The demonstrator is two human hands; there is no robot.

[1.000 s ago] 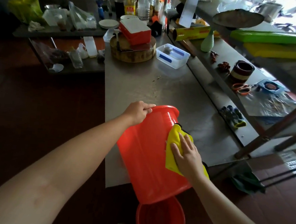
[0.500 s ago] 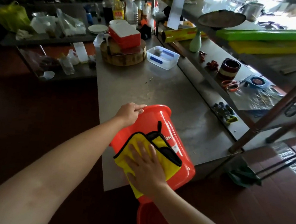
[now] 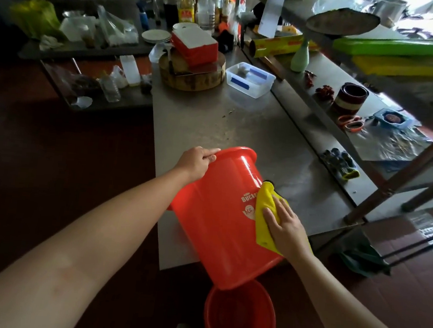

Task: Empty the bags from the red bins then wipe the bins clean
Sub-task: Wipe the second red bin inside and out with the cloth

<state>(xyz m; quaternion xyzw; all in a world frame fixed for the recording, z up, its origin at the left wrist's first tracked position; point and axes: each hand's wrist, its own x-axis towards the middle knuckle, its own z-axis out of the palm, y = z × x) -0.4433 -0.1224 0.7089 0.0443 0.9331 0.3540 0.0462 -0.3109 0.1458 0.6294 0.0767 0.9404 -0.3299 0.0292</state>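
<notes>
Cluttered steel table [image 3: 213, 126], left fingers [image 3: 209, 154] gripping red bin [image 3: 216, 232], right fingers [image 3: 282, 206] flat on yellow cloth [image 3: 261, 211]

Yellow cloth [image 3: 263, 210] farther right on bin [image 3: 214, 232]

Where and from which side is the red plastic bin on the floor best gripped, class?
Grip the red plastic floor bin by its rim, from above, left side: it stands upright, mouth up, and the tilted red bin overhangs its far edge.
</notes>
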